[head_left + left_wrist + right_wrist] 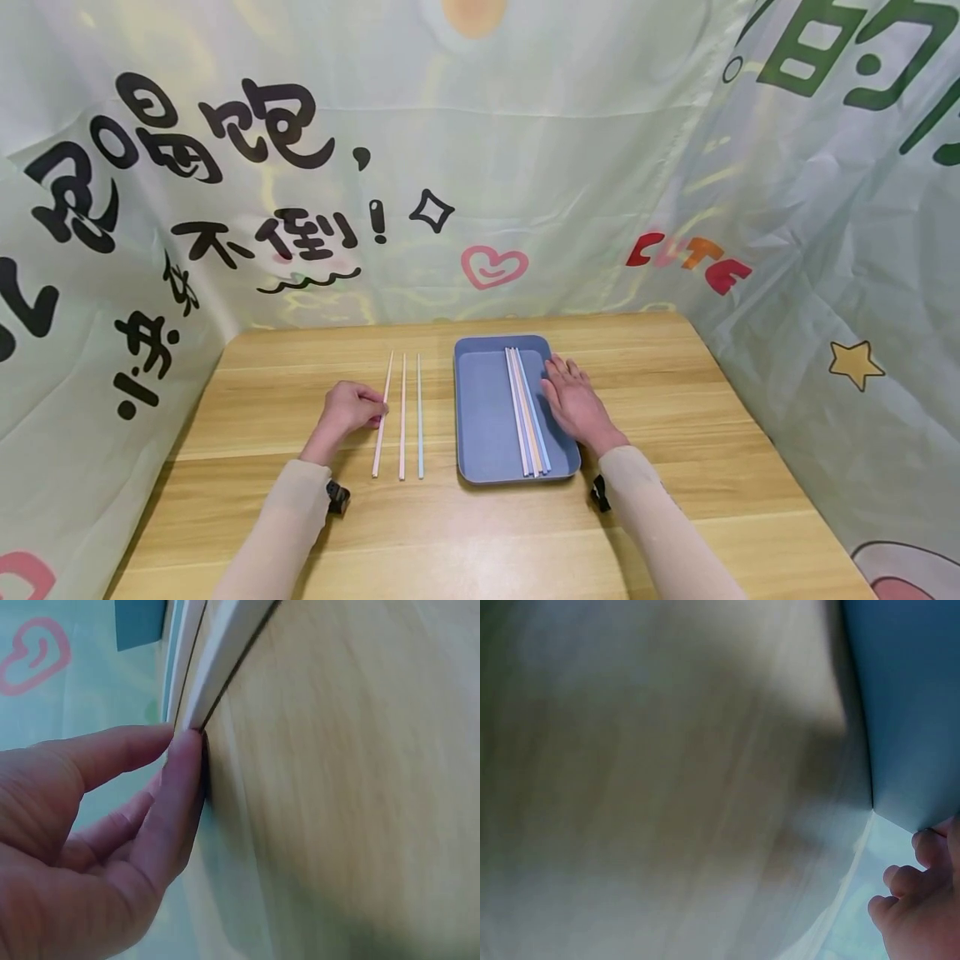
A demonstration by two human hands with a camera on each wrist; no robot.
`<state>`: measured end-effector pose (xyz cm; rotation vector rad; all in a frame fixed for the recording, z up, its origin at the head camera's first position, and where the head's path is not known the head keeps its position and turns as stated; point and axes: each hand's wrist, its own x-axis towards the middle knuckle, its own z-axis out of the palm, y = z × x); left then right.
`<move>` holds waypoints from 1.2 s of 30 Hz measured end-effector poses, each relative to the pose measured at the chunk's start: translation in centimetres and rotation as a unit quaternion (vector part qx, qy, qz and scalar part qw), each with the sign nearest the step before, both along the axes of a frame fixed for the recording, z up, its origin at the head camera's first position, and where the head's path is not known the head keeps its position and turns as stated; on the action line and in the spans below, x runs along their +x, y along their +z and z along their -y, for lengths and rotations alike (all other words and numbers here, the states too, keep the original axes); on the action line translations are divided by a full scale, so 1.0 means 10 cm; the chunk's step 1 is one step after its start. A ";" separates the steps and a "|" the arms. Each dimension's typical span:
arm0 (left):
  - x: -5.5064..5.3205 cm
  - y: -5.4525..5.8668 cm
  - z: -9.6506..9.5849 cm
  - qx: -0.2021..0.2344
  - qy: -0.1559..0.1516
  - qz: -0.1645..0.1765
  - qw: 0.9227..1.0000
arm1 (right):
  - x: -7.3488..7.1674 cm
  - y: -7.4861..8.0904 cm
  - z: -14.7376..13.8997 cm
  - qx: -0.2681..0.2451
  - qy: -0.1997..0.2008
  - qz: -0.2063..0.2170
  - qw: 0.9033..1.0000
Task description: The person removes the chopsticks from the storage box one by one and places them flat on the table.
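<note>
Three chopsticks lie apart on the table, left of a blue-grey tray (459,417). My left hand (352,406) pinches the leftmost, a pale pink chopstick (387,379), between thumb and fingers. In the left wrist view the fingertips meet at this chopstick (225,660), close to the wood. Beside it are another pink chopstick (402,417) and a light blue chopstick (420,417). Inside the tray, several pastel chopsticks (529,417) lie together toward its right side. My right hand (576,404) rests on the tray's right rim with fingers extended; the right wrist view shows fingers at the tray's wall (907,712).
The wooden table (480,542) is bordered at the back and sides by a printed cloth (585,183) with dark lettering and drawings. A dark wrist device (338,497) sits at the left sleeve, another (599,494) at the right.
</note>
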<state>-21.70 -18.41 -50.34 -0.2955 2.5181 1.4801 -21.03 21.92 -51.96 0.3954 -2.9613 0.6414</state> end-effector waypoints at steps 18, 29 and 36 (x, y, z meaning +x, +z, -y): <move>-0.08 0.28 -0.58 0.057 0.003 -0.087 0.995 | 0.00 0.01 0.01 0.007 -0.003 0.000 1.000; -0.07 0.25 -0.97 0.066 -0.016 -0.109 0.992 | 0.00 0.02 0.00 0.011 -0.002 -0.007 1.000; -0.02 0.21 -1.22 0.026 -0.033 -0.170 0.984 | -0.01 -0.01 0.00 0.009 -0.003 -0.008 1.000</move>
